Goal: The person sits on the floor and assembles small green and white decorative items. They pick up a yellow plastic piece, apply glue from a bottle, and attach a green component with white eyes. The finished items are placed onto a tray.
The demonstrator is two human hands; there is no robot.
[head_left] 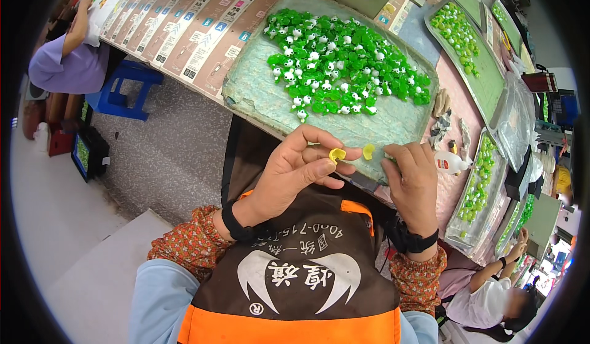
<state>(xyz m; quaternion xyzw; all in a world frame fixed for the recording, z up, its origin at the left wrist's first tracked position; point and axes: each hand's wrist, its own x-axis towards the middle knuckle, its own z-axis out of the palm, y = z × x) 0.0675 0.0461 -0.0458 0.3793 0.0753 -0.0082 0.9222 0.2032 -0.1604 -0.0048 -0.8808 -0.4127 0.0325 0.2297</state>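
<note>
My left hand (289,169) pinches a small yellow cup-shaped piece (337,155) between thumb and fingers, over the near edge of the tray. A second yellow-green curved piece (368,152) is between my two hands, at the tray's near rim. My right hand (413,181) is closed, with thumb and fingers drawn together beside that rim. A bit of green shows at its fingertips, too small to name. Beyond the hands, a pale green tray (249,89) holds a heap of green pieces with white round parts (338,61).
A white squeeze bottle (452,162) lies right of my right hand, near crumpled scraps (440,126). More trays (491,92) of green and yellow pieces stand along the right. Co-workers sit at the far left and lower right; a blue stool (126,89) stands at left.
</note>
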